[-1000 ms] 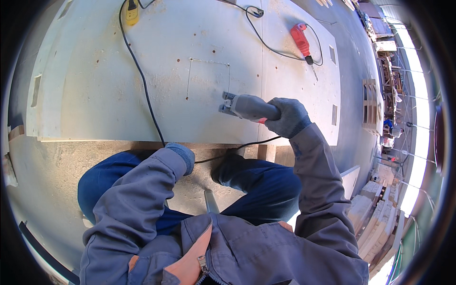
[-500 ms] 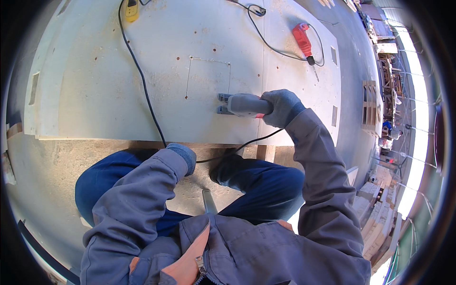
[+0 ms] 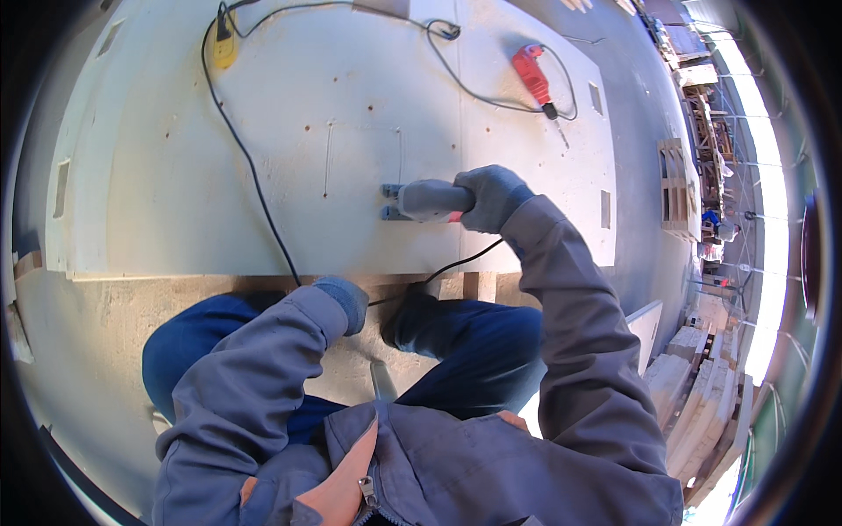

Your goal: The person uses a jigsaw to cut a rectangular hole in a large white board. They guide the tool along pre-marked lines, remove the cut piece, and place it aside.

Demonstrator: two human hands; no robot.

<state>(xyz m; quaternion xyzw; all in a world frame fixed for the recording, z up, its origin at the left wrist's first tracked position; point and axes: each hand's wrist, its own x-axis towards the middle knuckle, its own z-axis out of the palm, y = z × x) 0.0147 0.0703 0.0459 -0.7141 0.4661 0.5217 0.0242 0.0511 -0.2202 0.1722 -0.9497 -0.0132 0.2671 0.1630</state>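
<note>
My gloved right hand is wrapped round the rear handle of a grey and red jigsaw. Its base rests on a large white board, just beside a cut or marked rectangular outline. A dark cord trails from the tool's rear down toward my left side. My gloved left hand is at the near edge of the board, low by my knee, with its fingers curled out of sight. The cord passes at this hand, but whether the hand grips it is hidden.
A red drill with a long bit lies at the board's far right. At the far left is a yellow and black device, probably a power socket, with a cable across the board. Wooden pallets and stacked timber stand off right.
The view has shifted slightly, so the board, drill and outline sit lower and further left. My right hand still holds the jigsaw at nearly the same place beside the outline.
</note>
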